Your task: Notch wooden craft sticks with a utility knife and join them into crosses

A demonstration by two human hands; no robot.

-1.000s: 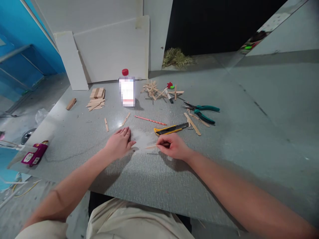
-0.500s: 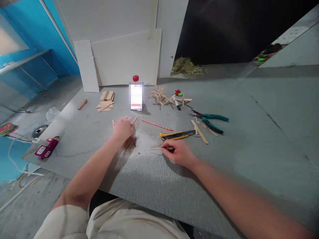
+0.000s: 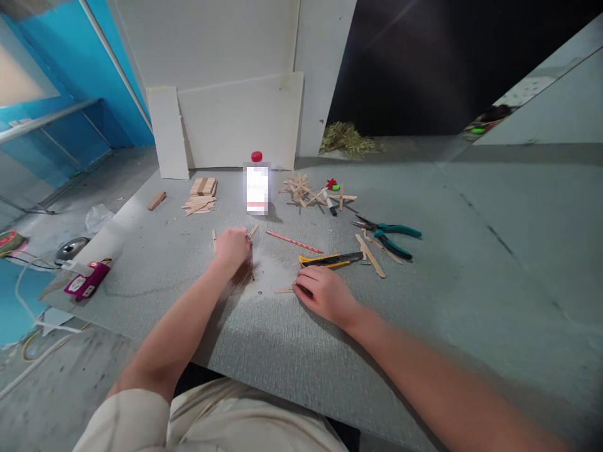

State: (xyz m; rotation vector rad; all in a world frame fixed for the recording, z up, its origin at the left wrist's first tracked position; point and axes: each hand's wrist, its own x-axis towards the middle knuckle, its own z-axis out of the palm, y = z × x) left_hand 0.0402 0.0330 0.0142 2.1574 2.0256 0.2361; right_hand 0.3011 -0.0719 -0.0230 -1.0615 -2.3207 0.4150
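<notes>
R hand point(image 3: 327, 294) pinches craft stick point(image 3: 284, 290); L hand point(image 3: 230, 248) by 2nd stick point(image 3: 254, 230), can't tell grip. Prob. stick-positioning step; next needs steady pinch.

The near stick point(image 3: 284, 290) is thin, pale wood, pointing left and almost level across the scene — its left end bare, its right end pinched at the right hand point(image 3: 327, 295). The far stick point(image 3: 254, 230), also pale, slants with its far end to the right; its near end disappears behind the left hand point(image 3: 232, 248). Just left of that hand, the left stick point(image 3: 214, 240) runs near to far — partly hidden.
</notes>
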